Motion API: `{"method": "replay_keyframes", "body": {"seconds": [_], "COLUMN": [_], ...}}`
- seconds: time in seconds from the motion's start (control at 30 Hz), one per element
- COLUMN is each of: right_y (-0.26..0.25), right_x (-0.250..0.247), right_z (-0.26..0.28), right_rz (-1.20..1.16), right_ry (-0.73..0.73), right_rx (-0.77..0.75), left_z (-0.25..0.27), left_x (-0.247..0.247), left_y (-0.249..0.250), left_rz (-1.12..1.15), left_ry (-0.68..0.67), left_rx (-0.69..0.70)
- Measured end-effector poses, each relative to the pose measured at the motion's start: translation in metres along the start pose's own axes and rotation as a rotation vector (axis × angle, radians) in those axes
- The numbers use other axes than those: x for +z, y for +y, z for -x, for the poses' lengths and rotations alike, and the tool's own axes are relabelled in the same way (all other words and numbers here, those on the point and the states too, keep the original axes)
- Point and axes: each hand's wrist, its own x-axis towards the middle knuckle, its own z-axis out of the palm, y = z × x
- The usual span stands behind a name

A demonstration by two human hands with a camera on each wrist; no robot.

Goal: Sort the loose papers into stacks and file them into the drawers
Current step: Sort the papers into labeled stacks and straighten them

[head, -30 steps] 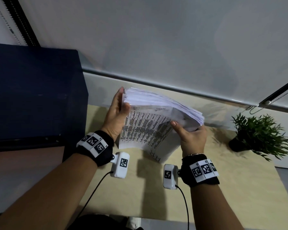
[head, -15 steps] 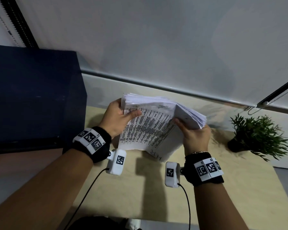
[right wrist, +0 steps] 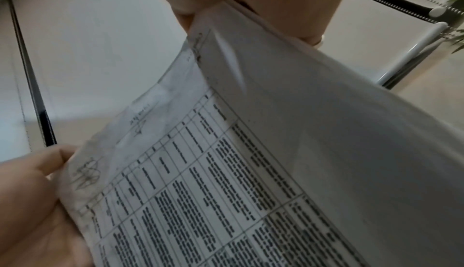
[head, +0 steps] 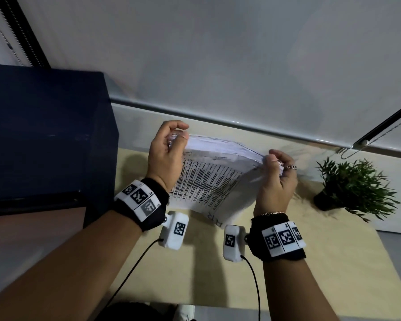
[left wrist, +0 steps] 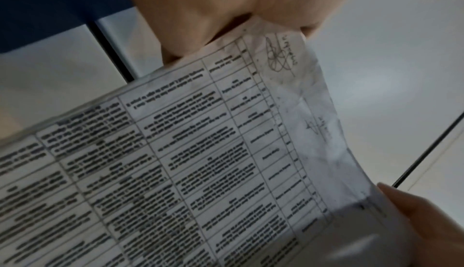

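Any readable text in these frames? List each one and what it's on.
"HR", large letters seen upside down, on the lower sheet of the paper stack.
Printed table on the top sheet: too blurred to read.
Handwritten scribbles near its edge: illegible.
Wristband markers: coded squares, tiny digits unreadable.

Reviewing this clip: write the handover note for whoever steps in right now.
Left hand: grips the stack of papers at its upper left corner.
Right hand: grips the stack's upper right corner.
The stack is held upright, its lower edge at the wooden desk, printed table facing you. The dark blue cabinet stands to the left.
Done: the papers in view are gathered into one bundle.
Left: sort into stacks, then file in the drawers.
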Motion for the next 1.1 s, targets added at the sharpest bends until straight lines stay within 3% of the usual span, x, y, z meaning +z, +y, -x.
{"method": "replay_keyframes", "body": {"seconds": [0.13, 0.27, 0.37, 0.43, 0.53, 0.63, 0.7, 0.8, 0.87, 0.93, 1.0, 1.1], "right_y": [0.003, 0.020, 0.022, 0.015, -0.007, -0.029, -0.033, -0.009, 0.016, 0.044, 0.073, 0.085], "right_x": [-0.007, -0.010, -0.008, -0.006, 0.000, 0.014, 0.023, 0.018, 0.005, -0.010, -0.018, -0.015], "right_z": [0.008, 0.013, 0.010, 0.002, -0.013, -0.025, -0.032, -0.027, -0.018, -0.007, 0.002, 0.012], "right_rz": [0.051, 0.111, 0.184, 0.227, 0.335, 0.438, 0.508, 0.736, 0.864, 0.884, 0.679, 0.087], "right_ry": [-0.090, -0.152, -0.165, -0.187, -0.329, -0.521, -0.508, -0.239, 0.007, 0.093, 0.111, 0.279], "right_rx": [0.015, 0.170, 0.115, 0.053, -0.103, -0.275, -0.322, -0.341, -0.171, 0.175, 0.514, 0.871], "left_z": [-0.004, -0.007, -0.011, -0.017, -0.025, -0.031, -0.035, -0.032, -0.031, -0.026, -0.020, -0.006], "left_x": [-0.001, -0.002, -0.009, -0.014, -0.009, 0.003, 0.004, -0.002, -0.008, -0.018, -0.023, -0.022], "left_y": [-0.004, -0.003, 0.005, 0.019, 0.053, 0.069, 0.061, 0.040, 0.027, 0.011, -0.005, -0.023], "left_rz": [0.009, -0.037, -0.115, -0.352, -0.941, -1.091, -0.994, -0.792, -0.605, -0.451, -0.326, -0.059], "left_ry": [0.008, 0.035, -0.045, -0.131, -0.355, -0.548, -0.561, -0.428, -0.335, -0.242, -0.138, -0.032], "left_rx": [0.007, -0.021, -0.027, 0.104, 0.310, 0.366, 0.328, 0.205, 0.054, -0.098, -0.228, -0.449]}}
